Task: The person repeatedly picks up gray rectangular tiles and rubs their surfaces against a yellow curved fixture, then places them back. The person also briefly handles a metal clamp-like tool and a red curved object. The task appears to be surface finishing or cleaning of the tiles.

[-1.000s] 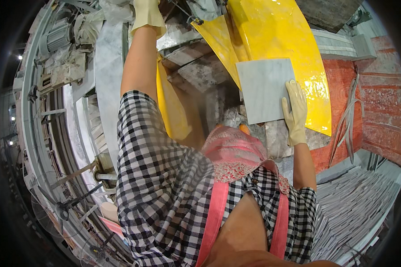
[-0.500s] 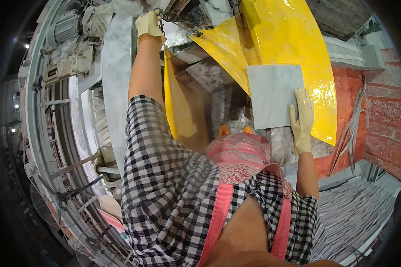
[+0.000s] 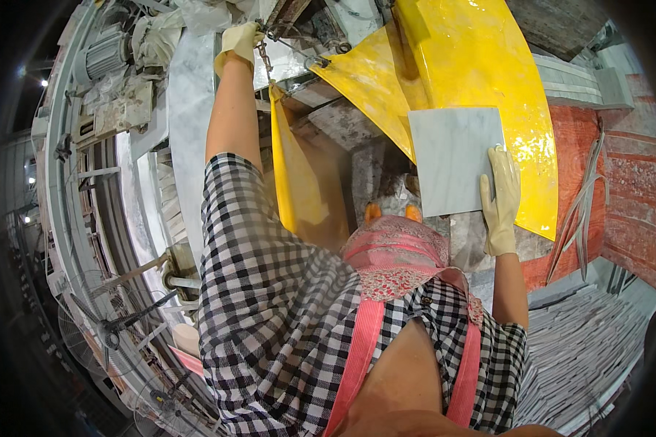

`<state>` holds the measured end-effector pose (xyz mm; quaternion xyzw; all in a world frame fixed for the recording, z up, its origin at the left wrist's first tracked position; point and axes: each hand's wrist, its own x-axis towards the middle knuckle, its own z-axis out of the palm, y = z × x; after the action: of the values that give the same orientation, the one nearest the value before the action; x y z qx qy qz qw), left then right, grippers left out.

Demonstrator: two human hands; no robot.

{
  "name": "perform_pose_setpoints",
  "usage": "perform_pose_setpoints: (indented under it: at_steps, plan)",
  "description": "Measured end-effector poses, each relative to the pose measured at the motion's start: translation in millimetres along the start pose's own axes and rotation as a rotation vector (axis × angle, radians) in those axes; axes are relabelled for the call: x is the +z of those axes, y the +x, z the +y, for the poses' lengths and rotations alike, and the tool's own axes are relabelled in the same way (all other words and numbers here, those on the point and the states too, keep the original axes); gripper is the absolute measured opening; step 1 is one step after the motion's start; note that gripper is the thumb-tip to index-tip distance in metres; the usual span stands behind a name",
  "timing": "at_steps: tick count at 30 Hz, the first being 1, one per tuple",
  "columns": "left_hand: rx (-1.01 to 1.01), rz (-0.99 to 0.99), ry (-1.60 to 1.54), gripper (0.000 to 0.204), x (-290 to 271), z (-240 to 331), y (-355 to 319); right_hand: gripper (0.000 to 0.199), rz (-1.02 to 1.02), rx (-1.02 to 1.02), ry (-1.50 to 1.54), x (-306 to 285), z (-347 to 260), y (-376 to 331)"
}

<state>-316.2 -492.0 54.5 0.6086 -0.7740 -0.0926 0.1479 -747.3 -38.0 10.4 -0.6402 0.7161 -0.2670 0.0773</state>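
My left hand [image 3: 238,48], in a cream rubber glove, is stretched far forward at the upper left. Its fingers look curled at the edge of dark metal fittings, beside a rusty chain [image 3: 264,58]; what they hold is hidden. A rectangular grey veined stone tile [image 3: 455,160] lies over the edge of a wet yellow sheet [image 3: 481,58]. My right hand [image 3: 501,202], gloved alike, holds the tile's right edge, thumb and fingertips lying on its face. Below the chain hangs another yellow flap [image 3: 295,175].
Grey machinery with a motor [image 3: 108,52] and a long pale panel [image 3: 189,109] runs along the left, near a fan [image 3: 109,328]. Orange-red sheeting [image 3: 576,160] with loose straps covers the right side. Stacked thin slabs [image 3: 583,357] stand at the lower right.
My left hand has shifted slightly left, showing more of the chain. The tile and my right hand sit slightly further right in the view, as does the yellow sheet; the view itself has shifted a little.
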Motion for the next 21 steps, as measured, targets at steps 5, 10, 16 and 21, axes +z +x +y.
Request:
perform_pose_setpoints:
  at_steps: [5,10,16,21]
  plan:
    - [-0.426,0.175,-0.9,0.022,9,17,-14,0.048,-0.004,0.007,-0.004,-1,3,-2]
    - [-0.389,0.129,-0.91,0.02,14,6,-11,0.048,-0.005,0.001,-0.003,0,6,-1]
    - [-0.396,0.054,-0.899,0.025,3,0,3,0.049,-0.004,0.003,-0.019,-4,7,-4]
    - [-0.283,0.075,-0.51,0.025,-11,9,11,0.048,0.004,-0.011,-0.026,-7,9,-4]
